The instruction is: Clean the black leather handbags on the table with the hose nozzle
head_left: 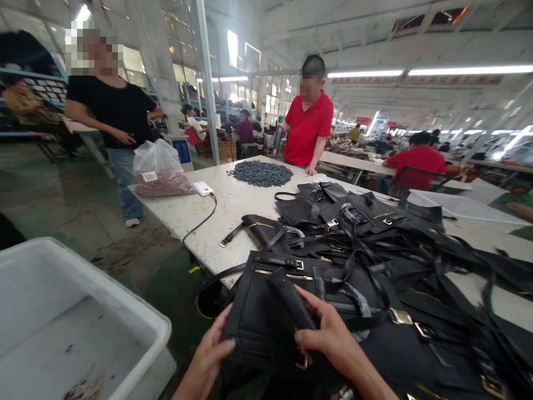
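Observation:
My left hand is closed on the lower left edge of a black handbag, thumb on its front. The bag has a gold zip near its top and a small gold buckle above that. My right hand is wrapped round a wide black strap, which lies across the bag's front and shows a buckle at its lower end. Where the strap joins the bag is hidden. More black bags with straps and gold buckles lie heaped beyond and to the right of my hands.
A white plastic bin stands at the left. On the table are a pile of small dark pieces, a clear bag of reddish pieces and a white cabled device. A person in red stands at the far edge; another stands left.

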`<state>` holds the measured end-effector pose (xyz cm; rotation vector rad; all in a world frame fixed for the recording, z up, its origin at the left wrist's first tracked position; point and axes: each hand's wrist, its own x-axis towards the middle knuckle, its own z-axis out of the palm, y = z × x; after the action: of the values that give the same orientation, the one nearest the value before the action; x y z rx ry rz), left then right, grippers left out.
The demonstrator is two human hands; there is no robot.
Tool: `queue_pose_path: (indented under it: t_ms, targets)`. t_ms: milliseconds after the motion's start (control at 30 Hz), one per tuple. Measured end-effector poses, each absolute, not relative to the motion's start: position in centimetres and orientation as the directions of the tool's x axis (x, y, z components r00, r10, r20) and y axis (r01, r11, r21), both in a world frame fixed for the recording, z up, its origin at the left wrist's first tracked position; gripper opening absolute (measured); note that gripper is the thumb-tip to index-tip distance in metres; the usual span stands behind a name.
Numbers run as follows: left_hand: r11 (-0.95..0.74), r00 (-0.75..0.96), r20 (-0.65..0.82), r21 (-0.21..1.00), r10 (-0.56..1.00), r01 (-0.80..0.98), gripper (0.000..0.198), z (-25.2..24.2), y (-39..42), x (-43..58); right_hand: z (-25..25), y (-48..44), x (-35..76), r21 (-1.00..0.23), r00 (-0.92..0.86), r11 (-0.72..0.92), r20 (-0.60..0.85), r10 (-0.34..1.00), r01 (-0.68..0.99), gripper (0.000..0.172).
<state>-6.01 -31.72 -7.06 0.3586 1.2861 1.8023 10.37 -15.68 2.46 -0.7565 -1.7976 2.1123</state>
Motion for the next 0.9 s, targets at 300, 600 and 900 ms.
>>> queue_pose_path:
  t_ms: [300, 600, 900]
  targets:
    - [0.049, -0.44, -0.244, 0.911, 0.865, -0.409, 0.05, -3.4, -22.1, -13.5, 2.4, -15.4, 12.3, -0.956, -0.807, -0.187, -0.29, 0.514, 0.225, 0.078]
    - [0.003, -0.4, -0.173, 0.92, 0.9, -0.392, 0.066, -4.4, -22.8, -10.6, 3.5, -13.3, 9.4, -0.971, -0.869, -0.137, -0.239, 0.434, 0.198, 0.073]
    - [-0.007, -0.438, -0.218, 0.89, 0.872, -0.456, 0.084, -3.9, -23.0, -9.1, 3.1, -10.8, 2.2, -0.979, -0.901, -0.184, -0.156, 0.404, 0.087, 0.067]
